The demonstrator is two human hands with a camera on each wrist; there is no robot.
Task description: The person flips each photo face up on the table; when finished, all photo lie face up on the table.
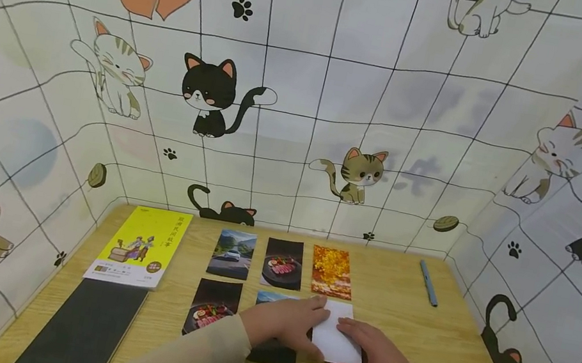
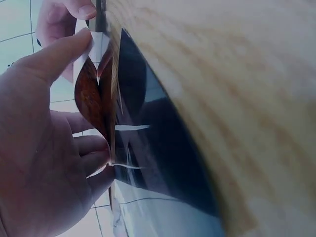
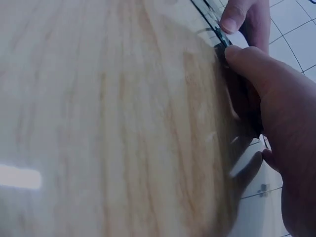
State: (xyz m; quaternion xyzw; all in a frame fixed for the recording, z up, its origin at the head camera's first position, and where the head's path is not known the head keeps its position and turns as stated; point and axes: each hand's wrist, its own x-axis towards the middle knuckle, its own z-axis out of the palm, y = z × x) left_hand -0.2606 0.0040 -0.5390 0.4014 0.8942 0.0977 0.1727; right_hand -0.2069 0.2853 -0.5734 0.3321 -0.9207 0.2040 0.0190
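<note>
A photo card with its white back up [image 1: 337, 334] lies between both hands at the right end of the front row. My left hand [image 1: 290, 323] pinches its left side, thumb near the front edge and fingers towards the back. In the left wrist view the card [image 2: 88, 94] bows upward, showing a reddish-brown picture underneath. My right hand [image 1: 382, 361] grips the right side, its thumb at the near corner and fingers over the white back. Under the left hand and wrist, a landscape photo card [image 1: 273, 355] is partly hidden.
Behind lie a car photo [image 1: 231, 254], a steak photo [image 1: 283, 264] and an autumn-leaf photo [image 1: 332, 272]. Another steak photo [image 1: 212, 305] sits beside the left sleeve. A yellow book [image 1: 145, 247] and a black flat panel [image 1: 84, 323] line the left; a blue pen [image 1: 429, 284] lies right.
</note>
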